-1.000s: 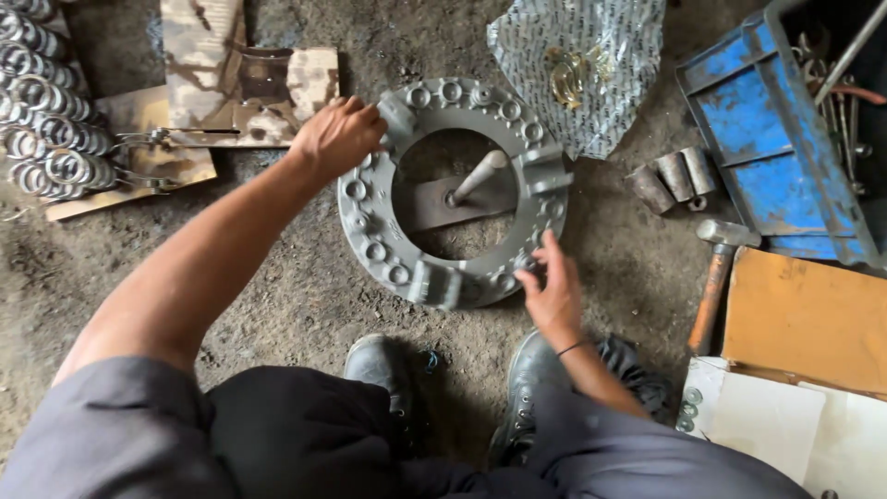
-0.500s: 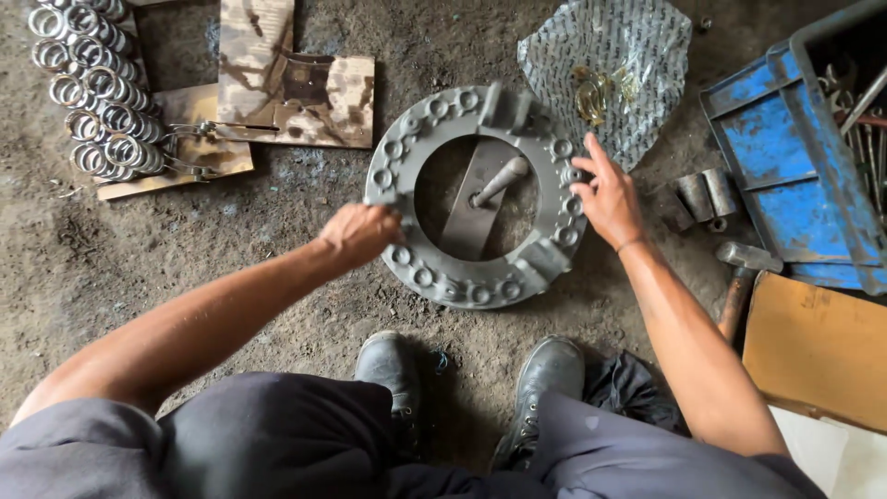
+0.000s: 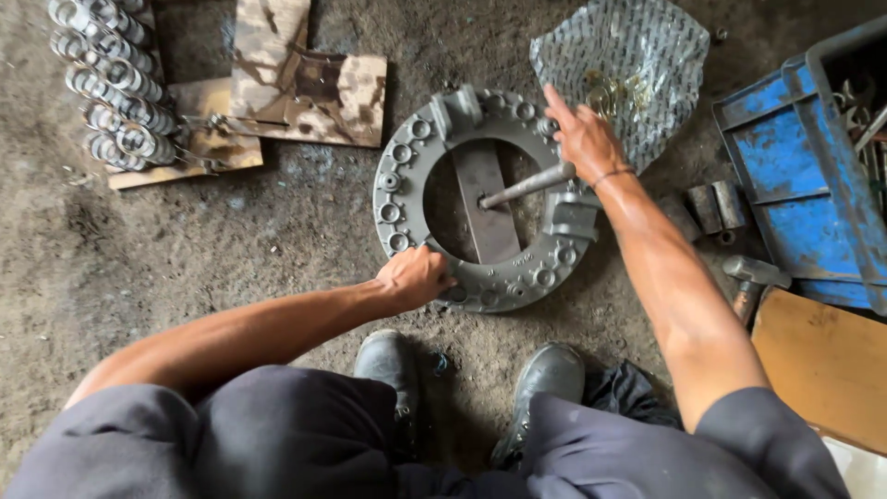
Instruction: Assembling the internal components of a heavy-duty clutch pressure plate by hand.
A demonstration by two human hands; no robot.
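A large grey metal ring (image 3: 407, 157) with many round sockets lies flat on the dirt floor in front of my boots. A flat metal bar (image 3: 490, 217) with an upright rod (image 3: 527, 185) sits inside it. My left hand (image 3: 416, 277) grips the ring's near rim, fingers curled over the edge. My right hand (image 3: 584, 139) rests on the ring's far right rim, fingers extended toward a crumpled patterned plastic bag (image 3: 637, 55) holding small brass-coloured parts.
Stacked metal rings (image 3: 106, 79) lie at the top left beside wooden boards (image 3: 305, 83). A blue metal toolbox (image 3: 804, 157) stands at the right, with short metal cylinders (image 3: 711, 208), a hammer (image 3: 753, 277) and a brown board (image 3: 827, 365) near it.
My left hand slid from the ring's far left rim down to its near rim. My right hand moved from the near right edge up to the far right rim, by the bag.
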